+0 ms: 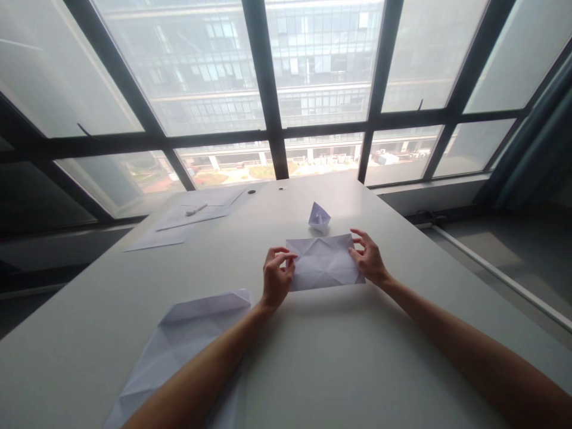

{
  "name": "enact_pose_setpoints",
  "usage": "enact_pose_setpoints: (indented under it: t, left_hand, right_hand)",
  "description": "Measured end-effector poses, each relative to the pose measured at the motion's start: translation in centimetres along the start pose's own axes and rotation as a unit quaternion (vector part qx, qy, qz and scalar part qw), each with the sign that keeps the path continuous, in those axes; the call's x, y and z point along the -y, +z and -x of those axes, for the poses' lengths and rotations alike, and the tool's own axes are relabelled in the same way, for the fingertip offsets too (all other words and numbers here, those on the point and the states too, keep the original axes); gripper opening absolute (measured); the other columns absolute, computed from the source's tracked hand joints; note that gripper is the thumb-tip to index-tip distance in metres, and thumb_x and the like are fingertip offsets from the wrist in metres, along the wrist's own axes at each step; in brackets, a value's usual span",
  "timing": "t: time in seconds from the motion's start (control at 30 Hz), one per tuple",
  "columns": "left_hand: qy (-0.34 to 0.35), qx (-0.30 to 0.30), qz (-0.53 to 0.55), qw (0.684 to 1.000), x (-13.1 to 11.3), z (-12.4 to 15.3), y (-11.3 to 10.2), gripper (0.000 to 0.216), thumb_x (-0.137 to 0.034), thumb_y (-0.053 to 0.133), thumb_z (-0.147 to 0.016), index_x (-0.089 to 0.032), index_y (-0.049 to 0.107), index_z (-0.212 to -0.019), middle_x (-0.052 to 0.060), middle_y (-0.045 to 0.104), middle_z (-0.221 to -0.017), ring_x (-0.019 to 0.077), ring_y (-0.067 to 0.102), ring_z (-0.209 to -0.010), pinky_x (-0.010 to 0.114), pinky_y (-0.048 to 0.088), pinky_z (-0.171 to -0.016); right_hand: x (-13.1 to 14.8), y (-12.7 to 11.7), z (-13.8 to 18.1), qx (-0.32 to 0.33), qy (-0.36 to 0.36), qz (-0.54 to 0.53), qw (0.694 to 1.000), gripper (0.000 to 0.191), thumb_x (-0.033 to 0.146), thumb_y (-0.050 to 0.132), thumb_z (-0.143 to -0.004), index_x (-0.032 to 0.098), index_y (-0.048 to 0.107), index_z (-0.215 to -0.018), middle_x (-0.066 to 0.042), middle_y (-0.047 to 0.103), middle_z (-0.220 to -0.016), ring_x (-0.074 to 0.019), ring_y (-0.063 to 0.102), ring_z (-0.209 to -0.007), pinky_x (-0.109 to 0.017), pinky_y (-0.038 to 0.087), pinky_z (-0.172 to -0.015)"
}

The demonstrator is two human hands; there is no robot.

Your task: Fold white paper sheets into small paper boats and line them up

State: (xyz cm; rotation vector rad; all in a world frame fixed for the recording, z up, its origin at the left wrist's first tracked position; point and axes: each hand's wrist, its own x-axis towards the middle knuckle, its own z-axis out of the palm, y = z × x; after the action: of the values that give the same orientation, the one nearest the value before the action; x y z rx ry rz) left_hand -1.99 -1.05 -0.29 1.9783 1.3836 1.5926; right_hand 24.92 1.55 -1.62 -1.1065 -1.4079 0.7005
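A creased white sheet of paper point(324, 262) lies flat in the middle of the white table point(348, 357). My left hand point(276, 277) pinches its left edge between thumb and fingers. My right hand point(369, 257) grips its right edge with curled fingers. A small folded paper boat point(319, 217) stands just beyond the sheet. A larger, partly folded sheet point(187, 339) lies at the near left, under my left forearm.
Flat sheets of paper point(187, 220) with a small pen-like object point(195, 209) on them lie at the far left. Two small holes point(251, 192) mark the table's far edge. Large windows with dark frames point(268, 89) rise right behind the table.
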Motion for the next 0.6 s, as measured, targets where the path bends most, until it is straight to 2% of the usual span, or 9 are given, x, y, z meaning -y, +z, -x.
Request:
enact_pose_setpoints:
  t: [0.1, 0.27, 0.4, 0.53, 0.6]
  left_hand:
    - [0.015, 0.026, -0.059, 0.998, 0.2, 0.2, -0.1, 0.018, -0.01, 0.059, -0.083, -0.021, 0.073, -0.083, 0.007, 0.056, -0.106, 0.0193, 0.062, -0.088, 0.03, 0.058, -0.066]
    - [0.068, 0.1, -0.179, 0.976, 0.3, 0.4, -0.3, 0.015, -0.014, 0.064, -0.084, -0.023, 0.073, -0.091, 0.007, 0.058, -0.121, 0.0254, 0.06, -0.104, 0.046, 0.052, -0.097]
    - [0.143, 0.231, -0.137, 0.953, 0.1, 0.4, -0.2, 0.023, -0.022, 0.056, -0.095, -0.026, 0.07, -0.113, 0.005, 0.063, -0.128, 0.0241, 0.058, -0.119, 0.044, 0.048, -0.105]
    - [0.198, 0.365, -0.148, 0.898, 0.1, 0.6, 0.0, 0.039, -0.036, 0.057, -0.096, -0.028, 0.06, -0.134, 0.005, 0.053, -0.146, 0.0275, 0.045, -0.138, 0.046, 0.041, -0.114]
    - [0.201, 0.394, -0.166, 0.882, 0.1, 0.8, 0.1, 0.044, -0.041, 0.056, -0.096, -0.028, 0.057, -0.138, 0.006, 0.049, -0.151, 0.0287, 0.04, -0.142, 0.047, 0.036, -0.117]
  right_hand:
    - [-0.9, -0.1, -0.2, 0.006, -0.005, 0.038, 0.999, 0.045, 0.024, 0.059, -0.081, 0.018, 0.059, -0.126, -0.012, 0.064, -0.111, -0.0222, 0.067, -0.089, -0.034, 0.06, -0.068]
    - [-2.0, -0.3, 0.0, 0.046, -0.014, 0.13, 0.99, 0.041, 0.019, 0.052, -0.083, 0.018, 0.062, -0.122, -0.012, 0.067, -0.114, -0.0192, 0.067, -0.078, -0.036, 0.058, -0.071]
    - [-2.0, -0.2, 0.3, 0.084, -0.079, 0.196, 0.974, 0.035, 0.016, 0.052, -0.084, 0.02, 0.065, -0.116, -0.01, 0.069, -0.116, -0.0211, 0.066, -0.087, -0.035, 0.057, -0.077]
    - [-0.7, -0.2, 0.7, 0.115, -0.113, 0.275, 0.948, 0.035, 0.015, 0.053, -0.088, 0.021, 0.063, -0.12, -0.009, 0.066, -0.119, -0.0188, 0.064, -0.078, -0.036, 0.057, -0.077]
    - [0.2, -0.2, 1.0, 0.12, -0.147, 0.342, 0.92, 0.036, 0.012, 0.053, -0.088, 0.023, 0.063, -0.121, -0.01, 0.061, -0.127, -0.0235, 0.064, -0.096, -0.039, 0.055, -0.086]
